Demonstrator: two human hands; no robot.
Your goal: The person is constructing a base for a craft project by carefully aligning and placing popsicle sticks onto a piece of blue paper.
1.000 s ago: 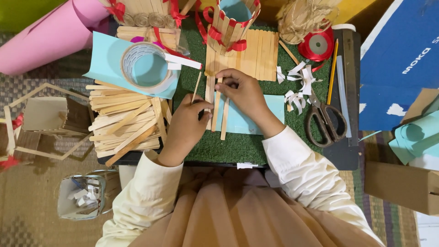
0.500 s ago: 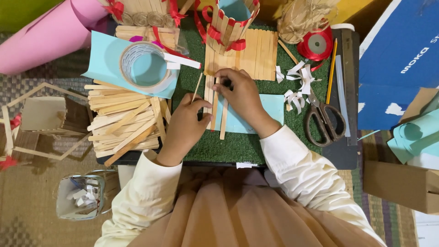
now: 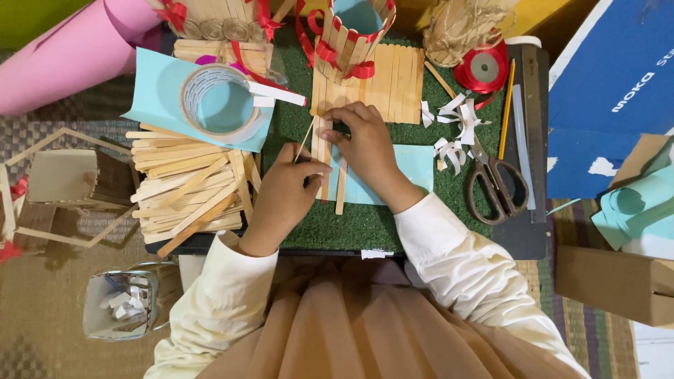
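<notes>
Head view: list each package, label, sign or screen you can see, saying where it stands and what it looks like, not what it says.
Blue box: top right, flat, rectangular, blue with small white print.
Cardboard box: right edge, lower, plain brown, oblong.
Clear container: bottom left on the mat, see-through, holding white paper scraps.
No screens or signs show.

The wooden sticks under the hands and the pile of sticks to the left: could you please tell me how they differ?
The sticks under the hands lie side by side in a neat upright row on the green mat; the pile of sticks is stacked loosely, mostly crosswise. The row is few, the pile many. The left hand and right hand touch only the row. Both are flat pale wood.
</notes>
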